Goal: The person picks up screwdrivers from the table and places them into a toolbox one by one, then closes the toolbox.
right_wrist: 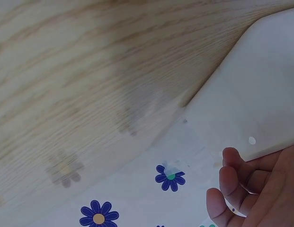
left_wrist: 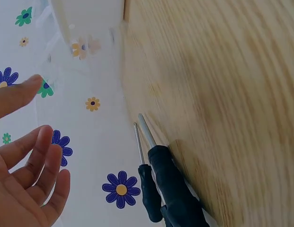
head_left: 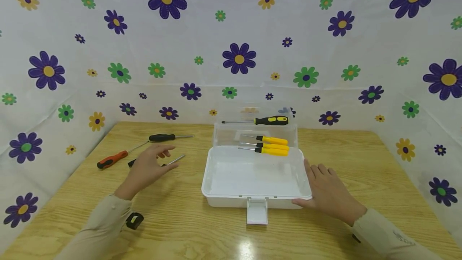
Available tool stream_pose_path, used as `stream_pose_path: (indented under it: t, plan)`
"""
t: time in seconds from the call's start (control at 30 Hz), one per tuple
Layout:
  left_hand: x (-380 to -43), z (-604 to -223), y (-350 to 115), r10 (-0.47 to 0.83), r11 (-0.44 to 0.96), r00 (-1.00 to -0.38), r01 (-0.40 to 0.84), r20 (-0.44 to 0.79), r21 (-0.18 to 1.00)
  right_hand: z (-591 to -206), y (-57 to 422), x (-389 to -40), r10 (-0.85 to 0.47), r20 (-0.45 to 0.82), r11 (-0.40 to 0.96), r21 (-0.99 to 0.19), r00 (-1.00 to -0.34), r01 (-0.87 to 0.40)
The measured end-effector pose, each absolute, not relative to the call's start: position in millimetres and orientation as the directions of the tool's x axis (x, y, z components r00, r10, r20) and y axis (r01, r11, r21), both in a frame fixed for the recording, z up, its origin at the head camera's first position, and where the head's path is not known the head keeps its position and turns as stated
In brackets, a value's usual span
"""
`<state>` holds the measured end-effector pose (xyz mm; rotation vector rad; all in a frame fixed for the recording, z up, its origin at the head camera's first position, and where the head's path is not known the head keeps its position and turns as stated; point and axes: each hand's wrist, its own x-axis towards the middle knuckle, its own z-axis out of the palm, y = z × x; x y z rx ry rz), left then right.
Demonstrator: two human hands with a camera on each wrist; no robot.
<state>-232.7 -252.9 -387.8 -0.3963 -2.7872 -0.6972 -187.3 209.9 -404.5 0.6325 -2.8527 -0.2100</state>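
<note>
At the left of the glossy wood-grain table (head_left: pixel 173 228) we see an orange-and-black screwdriver (head_left: pixel 114 158) with a thin metal shaft. Beside it our left hand (head_left: pixel 148 167) grips nothing, fingers loosely bent and thumb well apart, above a dark-handled screwdriver (head_left: pixel 132 163) it partly hides. Behind lies a black screwdriver (head_left: pixel 162 137) with a ridged handle. In the middle sits the white plastic toolbox (head_left: pixel 225 202), rectangular, round-cornered, its latch (head_left: pixel 257 213) hanging down. Its translucent lid (head_left: pixel 231 135) stands open, with three yellow-handled screwdrivers (head_left: pixel 272 146) and one black-and-yellow screwdriver (head_left: pixel 271 120) inside it. Our right hand (head_left: pixel 330 191) grasps the toolbox's front right corner, thumb in front, fingers along the side.
</note>
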Motion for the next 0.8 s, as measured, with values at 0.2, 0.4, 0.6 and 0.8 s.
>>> stream_pose_path:
  t: [0.2, 0.4, 0.6, 0.8]
  plan:
    - [-235.9, -393.0, -265.0, 0.169, 0.85, -0.959, 0.258, 0.227, 0.459, -404.3, 209.8, -187.3, -0.431, 0.172, 0.897, 0.185, -0.886, -0.401]
    - [-240.0, -399.4, -276.6, 0.165, 0.864, -0.966, 0.239, 0.2, 0.442, -404.8, 209.7, -187.2, -0.433, 0.178, 0.897, 0.185, -0.884, -0.402]
    - [-240.0, -398.4, -283.4, 0.162, 0.883, -0.97, 0.223, 0.179, 0.412, -406.1, 210.6, -187.1, -0.439, 0.19, 0.894, 0.186, -0.878, -0.407]
    - [-236.6, -397.7, -289.0, 0.151, 0.889, -0.979, 0.194, 0.134, 0.416, -407.0, 210.8, -187.7, -0.433, 0.182, 0.898, 0.173, -0.883, -0.404]
